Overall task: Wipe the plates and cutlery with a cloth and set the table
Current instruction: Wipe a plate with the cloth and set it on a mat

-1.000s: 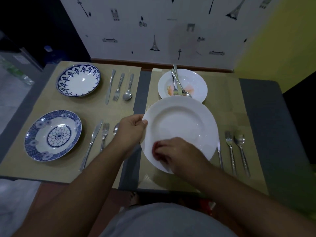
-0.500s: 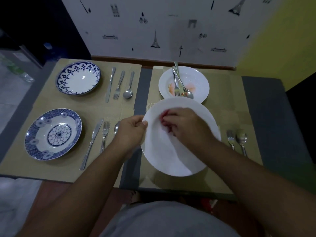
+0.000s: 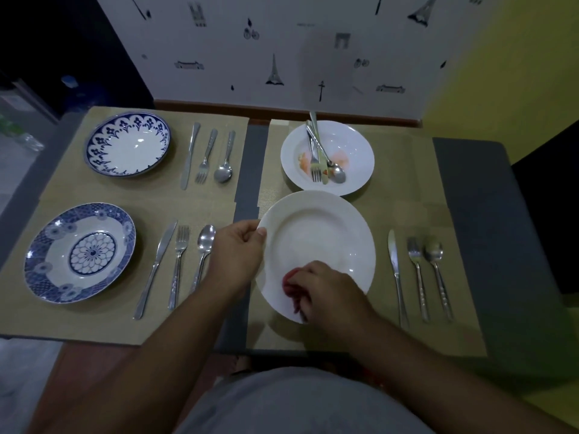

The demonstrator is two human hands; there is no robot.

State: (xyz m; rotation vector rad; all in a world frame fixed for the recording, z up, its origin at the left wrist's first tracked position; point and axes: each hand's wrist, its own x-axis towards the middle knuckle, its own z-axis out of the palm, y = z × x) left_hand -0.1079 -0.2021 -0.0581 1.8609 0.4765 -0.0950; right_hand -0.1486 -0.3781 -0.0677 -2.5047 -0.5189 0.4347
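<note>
Head view: round white glazed plate (image 3: 316,233) over the tan woven mat (image 3: 407,214), near centre, its left rim pinched by the left hand (image 3: 238,255). At the plate's near edge the right hand (image 3: 324,291) clenches a crumpled red cloth (image 3: 289,281); the smooth, shallow bowl lies far and right of those fingers.

Paris-print wallpaper (image 3: 219,57) and a yellow wall (image 3: 507,57) at the back.
White paper dotted with black motifs: an Eiffel Tower (image 3: 274,70), a bicycle (image 3: 251,33), an arch (image 3: 341,40). Along its foot, a brown wooden skirting (image 3: 282,108). Yellow plain, right of the paper. Far left, a dark recess (image 3: 62,42) with a blue cap (image 3: 69,81) just visible, blurred. Lower down, woven tan placemats (image 3: 62,177) in a left block and a right block, set apart. Bottom left, pale floor (image 3: 22,386).
</note>
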